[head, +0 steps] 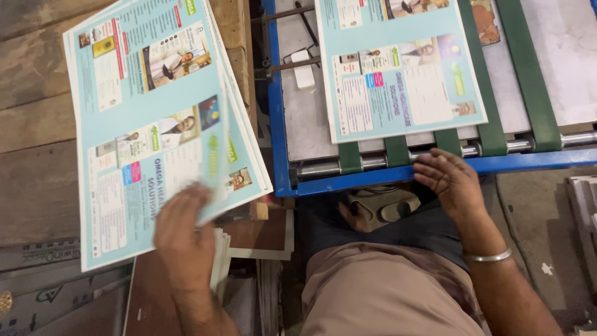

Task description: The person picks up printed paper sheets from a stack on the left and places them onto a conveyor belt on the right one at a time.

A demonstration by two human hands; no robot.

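We are looking down over a wooden worktop (37,124) on the left and a blue-framed feed bed (281,124) on the right, with concrete floor (541,211) showing beyond our right arm.

Nearest to us, our lap in tan cloth (373,292) is filling the lower middle, and a sandalled foot (382,204) is resting just under the blue frame. Below the worktop, a loose pile of brown boards and pale sheets (255,239) is lying by our left forearm.

Our left hand (183,233) is gripping the near edge of a stack of printed sheets (143,118); the grip is pinching that edge, with the fingers (186,199) curled over the top sheet and the thumb hidden beneath. The stack is fanning out and lifting off the worktop, stretching away from the hand toward the far left.

Our right hand (449,177), with a metal bangle (488,256) on the wrist, is lying with fingers spread and lightly bent on the blue front rail, holding nothing. Just beyond its fingertips, a single printed sheet (401,68) is lying flat on the feed bed, across green belts (491,140) and a steel roller (373,163), close to the hand but apart from it.
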